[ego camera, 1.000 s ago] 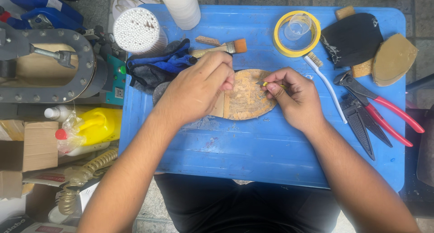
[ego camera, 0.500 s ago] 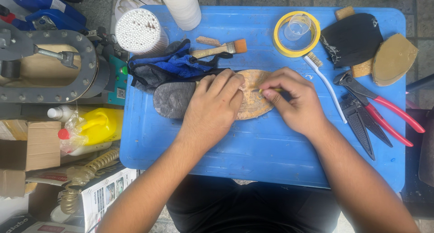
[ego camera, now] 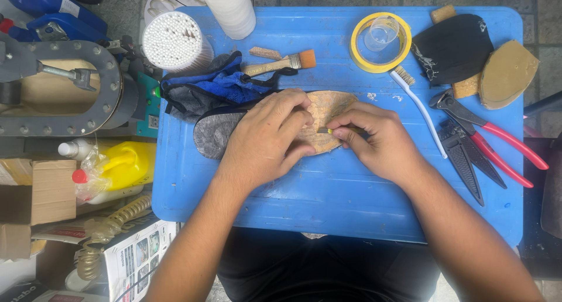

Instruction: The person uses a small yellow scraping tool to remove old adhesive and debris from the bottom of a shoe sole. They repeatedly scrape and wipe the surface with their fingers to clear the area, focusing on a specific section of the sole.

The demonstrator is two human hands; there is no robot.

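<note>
A tan, worn shoe sole [ego camera: 328,111] lies on the blue table [ego camera: 328,196] over a grey shoe piece [ego camera: 212,135]. My left hand [ego camera: 266,141] presses flat on the sole's left part, fingers spread over it. My right hand [ego camera: 380,141] pinches a small thin tool with a yellowish tip [ego camera: 328,130] against the sole's surface. Most of the sole's middle is hidden under my hands.
On the table: blue cloth [ego camera: 225,88], paintbrush [ego camera: 281,63], yellow tape roll [ego camera: 380,41], white toothbrush [ego camera: 421,111], red-handled pliers [ego camera: 486,132], black pincers [ego camera: 465,161], black shoe upper [ego camera: 453,47], another tan sole [ego camera: 506,73]. White rod bundle [ego camera: 175,41] and yellow bottle [ego camera: 120,167] stand left.
My left hand slid leftward off the sole, uncovering the grey piece beneath. My right hand came down lower and now works the tool near the sole's lower middle.
</note>
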